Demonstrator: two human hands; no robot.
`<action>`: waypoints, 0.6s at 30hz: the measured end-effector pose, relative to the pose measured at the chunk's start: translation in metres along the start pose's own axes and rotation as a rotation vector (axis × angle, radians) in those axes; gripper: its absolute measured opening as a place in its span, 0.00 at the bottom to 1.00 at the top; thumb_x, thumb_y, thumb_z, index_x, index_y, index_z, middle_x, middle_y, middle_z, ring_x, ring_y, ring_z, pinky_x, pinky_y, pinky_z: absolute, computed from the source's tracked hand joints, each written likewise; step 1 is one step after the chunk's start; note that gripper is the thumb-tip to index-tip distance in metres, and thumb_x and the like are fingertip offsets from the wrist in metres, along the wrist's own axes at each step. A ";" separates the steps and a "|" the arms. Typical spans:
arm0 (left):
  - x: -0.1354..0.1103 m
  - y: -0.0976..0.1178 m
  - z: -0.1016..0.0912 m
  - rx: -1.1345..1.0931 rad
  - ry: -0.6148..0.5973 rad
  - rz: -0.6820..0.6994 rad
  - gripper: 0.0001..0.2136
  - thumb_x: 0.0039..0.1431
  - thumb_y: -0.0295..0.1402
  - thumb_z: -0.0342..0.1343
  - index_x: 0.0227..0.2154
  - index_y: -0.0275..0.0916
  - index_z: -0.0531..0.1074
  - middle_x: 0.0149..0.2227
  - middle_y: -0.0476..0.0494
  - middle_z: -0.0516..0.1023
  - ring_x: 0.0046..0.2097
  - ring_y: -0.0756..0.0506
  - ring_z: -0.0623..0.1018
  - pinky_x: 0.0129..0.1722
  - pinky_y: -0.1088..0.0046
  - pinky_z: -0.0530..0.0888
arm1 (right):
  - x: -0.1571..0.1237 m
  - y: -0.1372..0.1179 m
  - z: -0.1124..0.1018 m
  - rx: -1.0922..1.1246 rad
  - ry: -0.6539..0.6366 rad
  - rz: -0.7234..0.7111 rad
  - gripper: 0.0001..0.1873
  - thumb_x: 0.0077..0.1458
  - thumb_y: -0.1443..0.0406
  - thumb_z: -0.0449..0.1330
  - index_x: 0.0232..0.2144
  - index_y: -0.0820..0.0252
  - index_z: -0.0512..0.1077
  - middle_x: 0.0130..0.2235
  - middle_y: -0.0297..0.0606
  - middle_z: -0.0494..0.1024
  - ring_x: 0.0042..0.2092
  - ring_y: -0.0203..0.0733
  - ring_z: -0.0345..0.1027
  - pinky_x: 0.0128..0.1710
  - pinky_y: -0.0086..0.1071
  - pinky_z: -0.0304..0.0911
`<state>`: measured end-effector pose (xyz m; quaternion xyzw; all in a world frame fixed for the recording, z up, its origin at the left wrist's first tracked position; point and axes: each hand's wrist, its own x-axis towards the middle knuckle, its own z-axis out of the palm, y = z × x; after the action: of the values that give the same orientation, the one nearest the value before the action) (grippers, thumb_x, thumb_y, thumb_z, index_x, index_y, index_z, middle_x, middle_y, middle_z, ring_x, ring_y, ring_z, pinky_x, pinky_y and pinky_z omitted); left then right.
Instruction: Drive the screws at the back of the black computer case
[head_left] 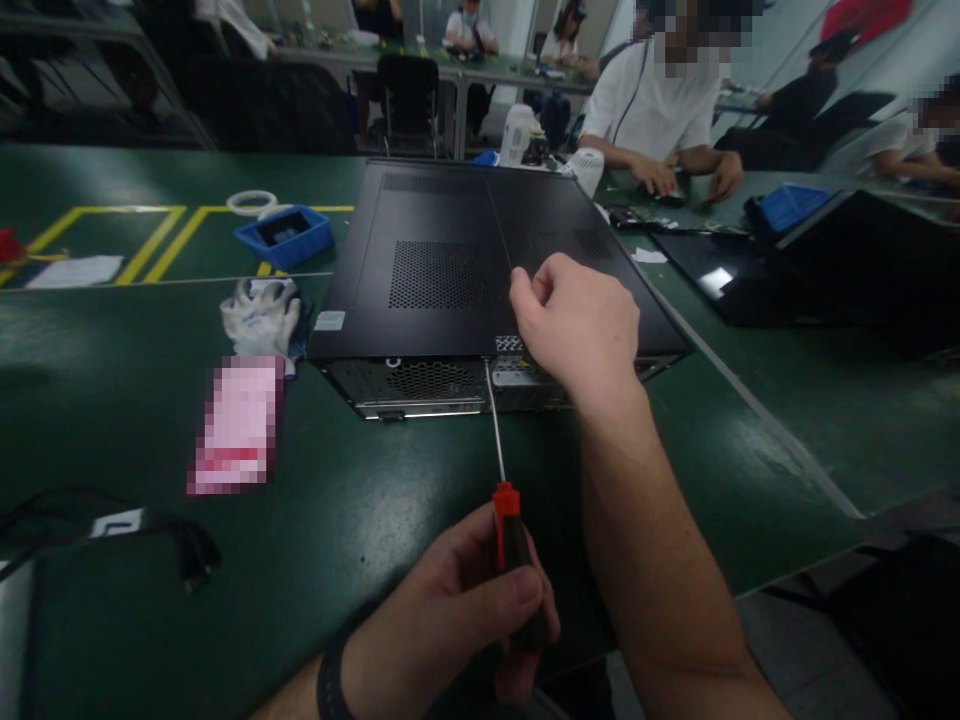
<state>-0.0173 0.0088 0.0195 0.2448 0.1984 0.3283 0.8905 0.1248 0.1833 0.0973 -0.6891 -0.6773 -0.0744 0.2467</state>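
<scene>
A black desktop computer case (pixel 442 215) lies flat on the green table, its rear panel with a honeycomb vent facing me. My left hand (pixel 480 600) is wrapped around the red and black handle of a screwdriver (pixel 512 540). The long thin shaft points away from me, and its tip meets the upper rear edge of the case near the middle. My right hand (pixel 581 320) rests on the top cover, right of the tip, with its fingers curled in. Whatever those fingers may hold is hidden.
Left of the case are white work gloves (pixel 262 318), a blurred pink item (pixel 238 420), a blue bin (pixel 285 238) and black cables (pixel 191 550). A dark flat screen (pixel 739 275) lies at right. Across the table a person in white (pixel 652 100) handles small parts.
</scene>
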 end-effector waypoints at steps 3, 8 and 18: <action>0.001 0.000 0.000 -0.016 -0.005 0.000 0.18 0.60 0.46 0.67 0.37 0.38 0.68 0.31 0.50 0.78 0.21 0.56 0.74 0.20 0.83 0.66 | 0.000 -0.001 -0.001 -0.002 -0.012 0.001 0.20 0.65 0.52 0.52 0.33 0.57 0.76 0.33 0.43 0.80 0.36 0.46 0.72 0.39 0.38 0.60; 0.000 0.000 0.000 -0.030 0.003 -0.015 0.19 0.59 0.46 0.68 0.40 0.37 0.72 0.31 0.49 0.78 0.22 0.56 0.74 0.22 0.82 0.68 | 0.000 0.000 0.000 -0.008 0.001 -0.003 0.20 0.65 0.52 0.52 0.32 0.56 0.76 0.33 0.43 0.81 0.36 0.46 0.71 0.38 0.38 0.60; -0.002 -0.002 -0.002 -0.101 0.007 -0.048 0.16 0.60 0.43 0.67 0.41 0.35 0.75 0.33 0.45 0.79 0.25 0.54 0.77 0.25 0.80 0.70 | 0.000 0.000 -0.001 -0.008 -0.002 -0.006 0.20 0.65 0.52 0.51 0.32 0.57 0.76 0.33 0.43 0.81 0.35 0.45 0.71 0.37 0.37 0.59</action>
<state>-0.0183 0.0068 0.0175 0.1936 0.1907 0.3171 0.9086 0.1247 0.1826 0.0979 -0.6882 -0.6792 -0.0772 0.2430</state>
